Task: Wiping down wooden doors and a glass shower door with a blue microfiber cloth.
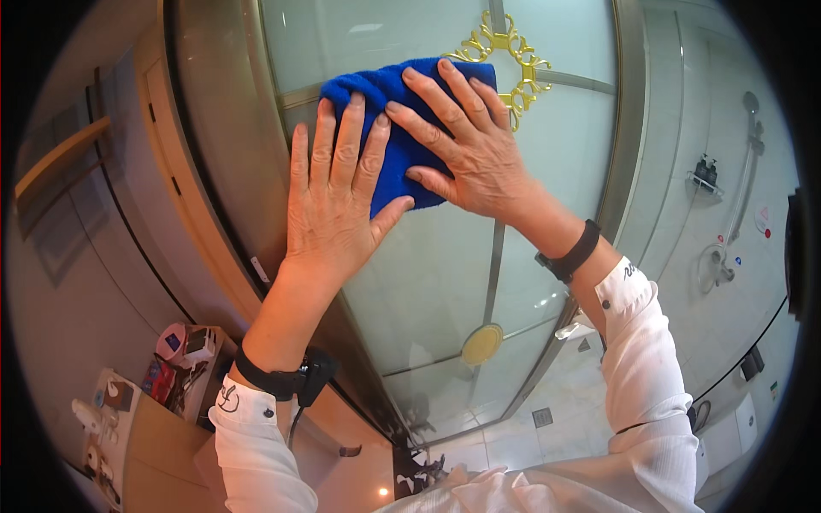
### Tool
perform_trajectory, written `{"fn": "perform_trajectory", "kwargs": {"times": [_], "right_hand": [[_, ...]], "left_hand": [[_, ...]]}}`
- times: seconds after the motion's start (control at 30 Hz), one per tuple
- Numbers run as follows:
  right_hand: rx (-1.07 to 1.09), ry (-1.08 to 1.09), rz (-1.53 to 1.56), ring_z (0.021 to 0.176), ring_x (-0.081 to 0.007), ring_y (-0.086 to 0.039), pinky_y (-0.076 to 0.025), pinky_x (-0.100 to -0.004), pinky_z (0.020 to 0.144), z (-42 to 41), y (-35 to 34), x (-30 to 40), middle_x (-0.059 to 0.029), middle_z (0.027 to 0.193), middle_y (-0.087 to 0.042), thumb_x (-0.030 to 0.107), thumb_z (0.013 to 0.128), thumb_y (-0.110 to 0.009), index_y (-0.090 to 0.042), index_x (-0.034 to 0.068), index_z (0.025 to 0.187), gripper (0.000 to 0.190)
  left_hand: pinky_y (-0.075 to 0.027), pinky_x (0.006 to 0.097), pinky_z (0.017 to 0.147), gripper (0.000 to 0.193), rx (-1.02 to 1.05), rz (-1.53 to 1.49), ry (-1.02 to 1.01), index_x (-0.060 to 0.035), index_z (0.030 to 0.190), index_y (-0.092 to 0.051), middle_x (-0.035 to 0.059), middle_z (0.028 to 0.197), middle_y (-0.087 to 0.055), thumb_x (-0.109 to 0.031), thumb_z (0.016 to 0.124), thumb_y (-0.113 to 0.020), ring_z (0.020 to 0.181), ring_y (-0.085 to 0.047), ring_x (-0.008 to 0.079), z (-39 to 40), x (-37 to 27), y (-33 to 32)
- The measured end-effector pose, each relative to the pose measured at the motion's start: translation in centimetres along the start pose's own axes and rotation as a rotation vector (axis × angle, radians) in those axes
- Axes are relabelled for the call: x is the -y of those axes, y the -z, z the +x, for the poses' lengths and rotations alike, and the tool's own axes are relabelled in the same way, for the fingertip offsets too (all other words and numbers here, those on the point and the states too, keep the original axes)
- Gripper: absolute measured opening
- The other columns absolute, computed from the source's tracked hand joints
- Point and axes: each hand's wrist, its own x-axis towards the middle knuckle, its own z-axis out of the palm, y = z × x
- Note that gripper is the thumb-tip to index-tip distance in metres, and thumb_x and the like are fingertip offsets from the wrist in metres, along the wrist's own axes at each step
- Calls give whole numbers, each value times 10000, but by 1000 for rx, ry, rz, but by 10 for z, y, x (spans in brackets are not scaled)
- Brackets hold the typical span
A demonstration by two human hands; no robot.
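A blue cloth lies bunched against the frosted glass panel of a metal-framed door. My right hand presses on the cloth's right part with its fingers spread. My left hand rests flat at the cloth's left side, its middle fingertips and thumb on the fabric and its little finger beyond it. Just right of the cloth, a gold scrollwork ornament is fixed to the glass, partly covered by the cloth. Lower on the same door is a round gold disc. Both wrists wear black straps.
Right of the door is a tiled shower area with a hand shower and a corner shelf holding two dark pump bottles. Below left stands a counter near several small items. A wooden wall shelf is at far left. A floor drain lies below.
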Motion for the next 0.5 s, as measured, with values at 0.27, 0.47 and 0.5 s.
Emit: {"fn": "perform_trajectory", "kwargs": {"times": [0.27,0.47,0.5], "right_hand": [[-68,21,-44,1484,-275,-208,-107,-449,1198,14,3,-25,18,1587,-307,581,898,-562,-471,340,1439,600],[-133,6,-55,1488,-288,-185,-82,-475,1218,9,5,-44,38,1589,-301,635,887,-535,-469,395,1427,595],[-131,3,-53,1488,-288,-185,-82,-475,1218,10,10,-47,38,1589,-301,635,887,-535,-469,395,1427,595]], "left_hand": [[-153,591,1174,920,-56,58,-24,-143,1535,-281,152,1608,-197,-472,800,-727,1485,-174,369,24,3,5],[-132,585,1182,919,-106,72,-11,-195,1538,-288,110,1616,-194,-503,792,-727,1491,-171,335,39,-7,-4],[-121,580,1186,935,-120,80,-7,-215,1538,-296,92,1621,-187,-513,772,-742,1492,-172,325,41,-9,-5]]}}
